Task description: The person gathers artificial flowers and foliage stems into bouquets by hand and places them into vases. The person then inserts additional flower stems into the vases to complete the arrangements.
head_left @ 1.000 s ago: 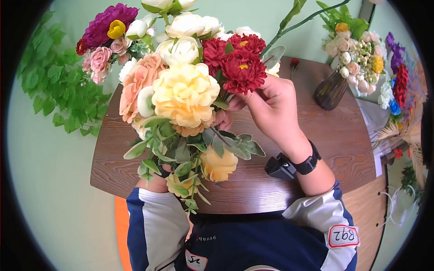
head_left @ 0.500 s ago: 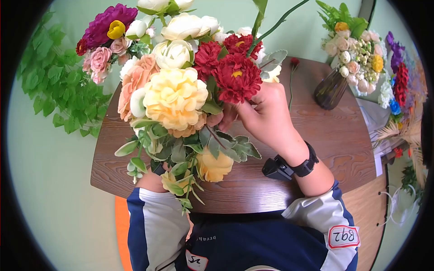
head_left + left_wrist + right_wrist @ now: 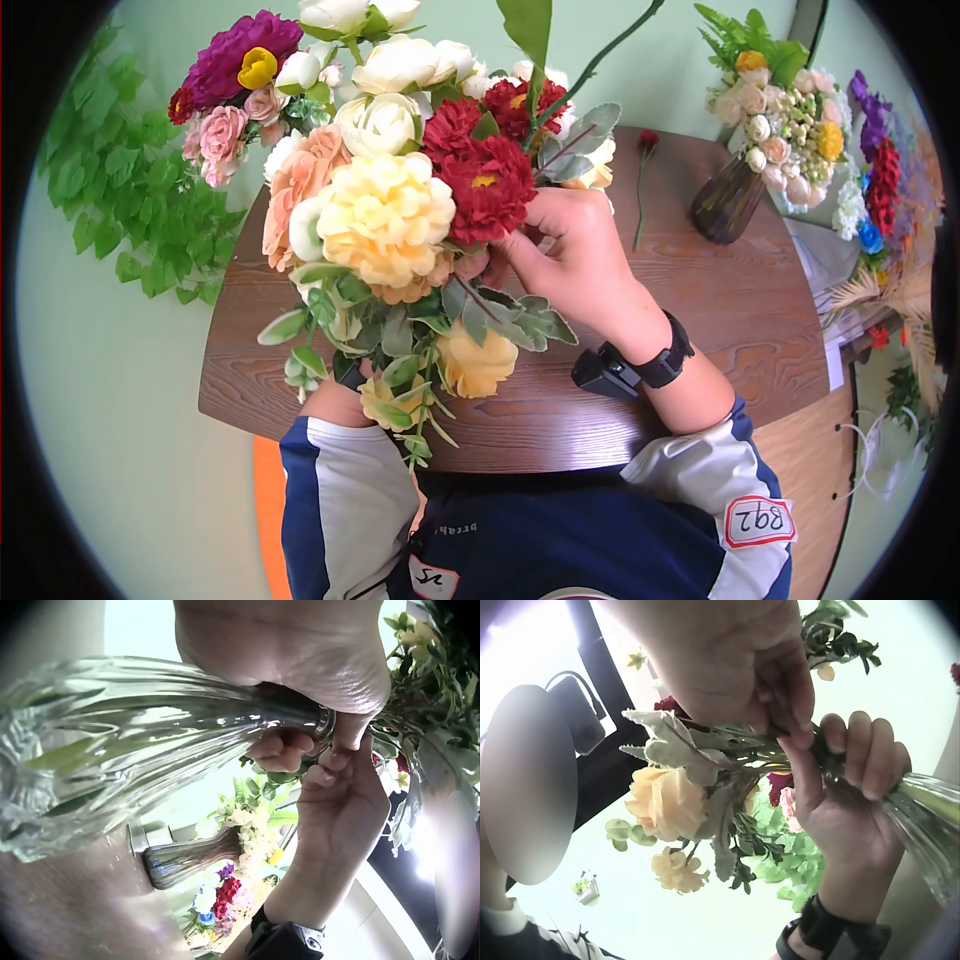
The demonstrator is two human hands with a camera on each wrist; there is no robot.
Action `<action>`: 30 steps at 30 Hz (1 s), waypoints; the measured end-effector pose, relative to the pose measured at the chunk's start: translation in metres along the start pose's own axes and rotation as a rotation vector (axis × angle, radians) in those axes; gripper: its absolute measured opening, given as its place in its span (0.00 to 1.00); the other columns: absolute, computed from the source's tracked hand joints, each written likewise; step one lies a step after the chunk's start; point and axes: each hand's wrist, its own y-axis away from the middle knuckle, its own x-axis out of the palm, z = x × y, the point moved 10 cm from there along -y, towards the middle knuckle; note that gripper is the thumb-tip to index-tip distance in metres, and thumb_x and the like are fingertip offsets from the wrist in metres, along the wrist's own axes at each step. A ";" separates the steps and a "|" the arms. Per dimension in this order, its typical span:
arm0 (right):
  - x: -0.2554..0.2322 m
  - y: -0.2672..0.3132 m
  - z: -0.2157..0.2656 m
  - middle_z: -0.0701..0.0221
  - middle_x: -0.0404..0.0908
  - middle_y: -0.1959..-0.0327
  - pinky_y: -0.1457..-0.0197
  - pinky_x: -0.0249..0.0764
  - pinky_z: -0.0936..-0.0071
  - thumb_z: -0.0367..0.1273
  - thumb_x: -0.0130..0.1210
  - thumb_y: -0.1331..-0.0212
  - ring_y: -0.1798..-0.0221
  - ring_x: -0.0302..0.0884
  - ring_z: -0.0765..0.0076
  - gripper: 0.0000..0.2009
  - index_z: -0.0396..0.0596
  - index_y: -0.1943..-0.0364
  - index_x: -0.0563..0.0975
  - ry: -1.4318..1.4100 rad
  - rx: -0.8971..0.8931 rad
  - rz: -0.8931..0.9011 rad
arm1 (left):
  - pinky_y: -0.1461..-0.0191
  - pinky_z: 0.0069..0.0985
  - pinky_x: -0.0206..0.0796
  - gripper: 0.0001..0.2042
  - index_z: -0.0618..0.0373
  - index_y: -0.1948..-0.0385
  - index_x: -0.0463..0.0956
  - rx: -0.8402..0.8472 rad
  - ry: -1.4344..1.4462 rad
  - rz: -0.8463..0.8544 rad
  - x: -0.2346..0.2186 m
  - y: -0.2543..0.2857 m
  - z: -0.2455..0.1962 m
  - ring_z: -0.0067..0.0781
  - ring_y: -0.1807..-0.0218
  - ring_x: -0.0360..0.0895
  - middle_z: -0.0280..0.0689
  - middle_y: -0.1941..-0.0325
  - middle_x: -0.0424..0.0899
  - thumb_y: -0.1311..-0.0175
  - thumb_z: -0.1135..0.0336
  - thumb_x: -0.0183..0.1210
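A clear ribbed glass vase (image 3: 150,735) is gripped round its neck by my left hand (image 3: 292,652), whose fingers also show round it in the right wrist view (image 3: 855,817). Artificial flowers rise from its mouth: a large pale-yellow bloom (image 3: 385,220), white roses (image 3: 380,124) and dark-red blooms (image 3: 487,185). Just below the red blooms, my right hand (image 3: 575,255) pinches a stem close to the vase mouth; its fingers are bent among the stems in the right wrist view. In the head view the bouquet hides the vase and most of my left hand.
A single red flower (image 3: 648,140) lies on the wooden table (image 3: 730,320). Behind it at the right stands a dark glass vase (image 3: 728,200) with pale flowers. Purple and pink flowers (image 3: 240,60) stand back left, beside green foliage (image 3: 130,190) on the wall.
My right hand and the red blooms have moved left, closer to the pale-yellow bloom. The long green stem above has shifted left too, and the bouquet has moved slightly left.
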 end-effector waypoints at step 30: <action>-0.002 0.010 0.015 0.66 0.70 0.85 0.81 0.64 0.73 0.22 0.59 0.54 0.85 0.70 0.68 0.06 0.40 0.79 0.72 0.129 -0.259 -0.183 | 0.72 0.17 0.59 0.08 0.57 0.71 0.68 -0.005 -0.054 -0.061 -0.001 0.001 -0.012 0.22 0.73 0.68 0.31 0.77 0.71 0.36 0.64 0.52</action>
